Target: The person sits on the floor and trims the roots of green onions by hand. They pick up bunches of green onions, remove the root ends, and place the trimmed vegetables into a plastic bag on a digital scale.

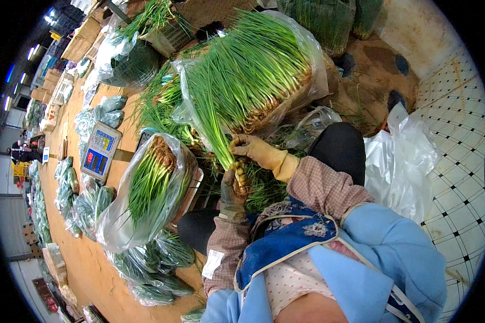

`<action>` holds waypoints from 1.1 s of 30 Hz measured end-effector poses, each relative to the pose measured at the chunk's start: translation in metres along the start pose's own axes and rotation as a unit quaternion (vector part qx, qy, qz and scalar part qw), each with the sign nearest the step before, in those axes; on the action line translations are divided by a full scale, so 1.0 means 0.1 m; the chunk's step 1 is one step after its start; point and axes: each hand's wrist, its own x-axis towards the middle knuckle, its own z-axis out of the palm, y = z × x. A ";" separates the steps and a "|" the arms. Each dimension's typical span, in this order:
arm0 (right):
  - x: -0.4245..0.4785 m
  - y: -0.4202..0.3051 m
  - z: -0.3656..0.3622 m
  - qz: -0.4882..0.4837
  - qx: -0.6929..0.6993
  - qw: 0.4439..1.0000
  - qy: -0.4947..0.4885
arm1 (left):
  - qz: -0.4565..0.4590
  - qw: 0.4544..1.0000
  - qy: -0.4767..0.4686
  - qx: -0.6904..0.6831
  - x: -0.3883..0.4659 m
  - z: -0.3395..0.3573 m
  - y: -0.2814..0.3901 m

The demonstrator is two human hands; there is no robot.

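Note:
Both my hands wear stained work gloves. My left hand (231,191) grips the lower stalks of a bunch of green onions (220,145), whose brown roots hang beside the palm. With fingers bent against the same stalks, my right hand (254,150) touches the bunch just above the left. Beyond them a large pile of green onions (246,68) lies in an open clear plastic bag (319,60), roots facing me. To the left, another clear bag (117,226) holds green onions (149,181) on a metal-rimmed tray or scale (190,198). Loose green leaves (266,194) lie beneath my hands.
A digital scale (101,151) with a lit display stands on the floor at left. Several bagged bundles of greens (157,266) lie around it. A plastic crate (167,40) of onions is at the back. White plastic sheeting (400,165) lies at right beside the tiled wall (456,161).

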 end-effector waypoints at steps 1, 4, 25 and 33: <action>-0.01 0.02 0.00 -0.016 -0.038 0.999 0.015 | 0.011 1.000 0.010 0.000 0.00 0.04 -0.01; -0.05 0.01 0.05 0.043 0.026 0.997 0.054 | 0.002 1.000 0.014 -0.005 0.04 0.03 0.06; -0.09 -0.33 0.13 -0.073 -0.395 0.914 0.052 | 0.091 0.981 0.059 0.160 -0.07 0.03 0.13; -0.05 -0.34 0.33 -0.108 -0.430 0.893 0.073 | 0.104 0.961 0.119 0.225 -0.10 0.15 0.12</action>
